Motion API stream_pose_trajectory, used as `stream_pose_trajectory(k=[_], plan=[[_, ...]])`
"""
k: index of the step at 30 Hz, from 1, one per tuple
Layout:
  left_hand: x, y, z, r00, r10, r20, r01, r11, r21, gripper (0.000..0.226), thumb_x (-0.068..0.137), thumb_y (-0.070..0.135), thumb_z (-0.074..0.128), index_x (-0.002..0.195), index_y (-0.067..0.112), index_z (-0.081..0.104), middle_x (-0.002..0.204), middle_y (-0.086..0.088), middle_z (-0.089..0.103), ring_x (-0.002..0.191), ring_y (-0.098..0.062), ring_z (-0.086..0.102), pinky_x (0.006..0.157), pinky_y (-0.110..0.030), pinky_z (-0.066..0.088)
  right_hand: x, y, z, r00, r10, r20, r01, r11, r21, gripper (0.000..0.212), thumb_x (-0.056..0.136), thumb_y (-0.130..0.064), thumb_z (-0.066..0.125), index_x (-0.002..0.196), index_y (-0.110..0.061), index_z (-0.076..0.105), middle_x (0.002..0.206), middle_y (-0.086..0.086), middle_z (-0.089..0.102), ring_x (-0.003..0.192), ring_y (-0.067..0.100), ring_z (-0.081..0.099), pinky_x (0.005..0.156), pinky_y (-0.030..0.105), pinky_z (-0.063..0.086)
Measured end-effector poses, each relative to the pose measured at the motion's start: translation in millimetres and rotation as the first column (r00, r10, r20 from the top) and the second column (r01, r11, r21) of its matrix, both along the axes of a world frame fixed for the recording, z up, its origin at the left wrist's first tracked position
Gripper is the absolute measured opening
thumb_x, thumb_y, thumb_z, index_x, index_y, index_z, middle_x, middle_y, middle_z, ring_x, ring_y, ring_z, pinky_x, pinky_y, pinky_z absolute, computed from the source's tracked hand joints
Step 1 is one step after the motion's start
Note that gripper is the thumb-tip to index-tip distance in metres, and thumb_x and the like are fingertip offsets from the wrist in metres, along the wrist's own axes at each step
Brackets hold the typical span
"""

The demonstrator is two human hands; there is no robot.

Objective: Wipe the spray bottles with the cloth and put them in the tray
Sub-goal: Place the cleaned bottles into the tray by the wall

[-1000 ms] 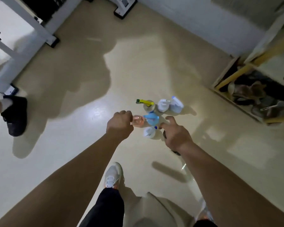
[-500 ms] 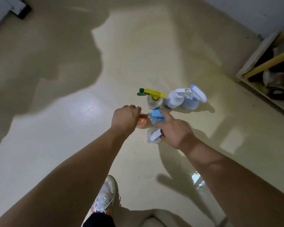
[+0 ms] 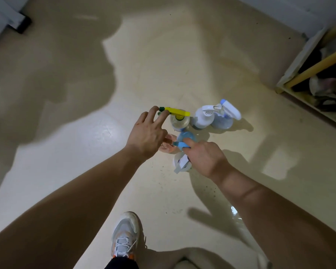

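Loads of bare floor (image 3: 163,55) on the person's left and out ahead, so that's the easy side. The right is tighter: a low shelf (image 3: 306,74) with a yellow bar along it. A black-footed white frame (image 3: 17,22) sits in the far left corner.

The spray bottles are bunched together on the floor. The left hand (image 3: 147,133) is spread wide, fingertips on the nozzle of the yellow-trigger bottle (image 3: 179,121). The right hand (image 3: 204,154) is wrapped round the head of the blue-trigger bottle (image 3: 184,137). A pink bottle (image 3: 167,146) is between the hands, a white bottle (image 3: 179,164) right by the right hand, and two white-headed bottles (image 3: 204,118) just behind.
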State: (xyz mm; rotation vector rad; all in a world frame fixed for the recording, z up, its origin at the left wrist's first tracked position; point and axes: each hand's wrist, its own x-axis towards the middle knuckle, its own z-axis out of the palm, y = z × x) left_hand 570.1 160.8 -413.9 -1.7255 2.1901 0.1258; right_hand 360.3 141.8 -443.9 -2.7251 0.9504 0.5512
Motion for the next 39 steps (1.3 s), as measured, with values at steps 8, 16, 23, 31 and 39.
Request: stream_pose_trajectory(k=[8,16,23,31,39], plan=[[-7.9,-20.9,5.5,0.997,-0.081,-0.017,0.080,0.995,-0.053,0.025,0.093,0.045,0.063,0.079,0.030,0.076,0.161,-0.003,0.026,0.145,-0.038,0.021,0.110,-0.044,0.031,-36.1,1.5,2.0,0.970,-0.030,0.242,0.067,0.987,-0.144,0.027,0.046,-0.003,0.085,0.060,-0.013,0.065,0.093,-0.001,0.064,0.038,0.023,0.044,0.044,0.021,0.020],[-23.9,-49.3,-6.5,1.000,-0.021,0.015,0.019,0.995,0.102,0.031,0.096,0.048,0.056,0.104,0.026,0.077,0.157,0.000,0.034,0.135,-0.028,0.038,0.114,-0.040,0.029,-72.1,0.6,2.1,0.990,-0.143,0.007,0.143,0.985,-0.101,0.028,0.052,-0.019,0.091,0.059,-0.024,0.064,0.084,-0.008,0.066,0.042,0.020,0.050,0.048,0.022,0.018],[-33.5,-57.0,-7.9,0.990,-0.039,0.134,0.023,0.993,0.114,0.025,0.097,0.041,0.059,0.102,0.021,0.071,0.102,0.003,0.062,0.102,-0.022,0.049,0.085,-0.032,0.038,-96.8,0.2,10.5,0.983,-0.167,0.073,0.176,0.976,-0.130,0.029,0.048,-0.010,0.087,0.056,-0.018,0.060,0.083,0.001,0.068,0.040,0.026,0.048,0.049,0.024,0.016],[-31.7,-41.5,2.6,0.995,0.092,0.024,-0.096,0.974,0.205,0.040,0.103,0.041,0.049,0.108,0.005,0.065,0.106,-0.010,0.056,0.087,-0.029,0.058,0.064,-0.034,0.040,-111.2,1.7,29.7,0.981,-0.192,0.022,0.193,0.974,-0.118,0.026,0.049,-0.016,0.090,0.058,-0.019,0.066,0.082,0.000,0.065,0.039,0.024,0.049,0.047,0.023,0.019],[-46.4,-27.1,75.5,0.991,0.125,-0.043,-0.111,0.965,0.238,0.031,0.099,0.037,0.058,0.105,0.009,0.068,0.101,-0.010,0.054,0.081,-0.030,0.058,0.061,-0.034,0.043,-132.3,5.7,89.4,0.946,-0.304,0.117,0.318,0.939,-0.129,0.014,0.080,-0.023,0.059,0.079,-0.020,0.073,0.087,0.000,0.065,0.048,0.028,0.052,0.047,0.023,0.023]])
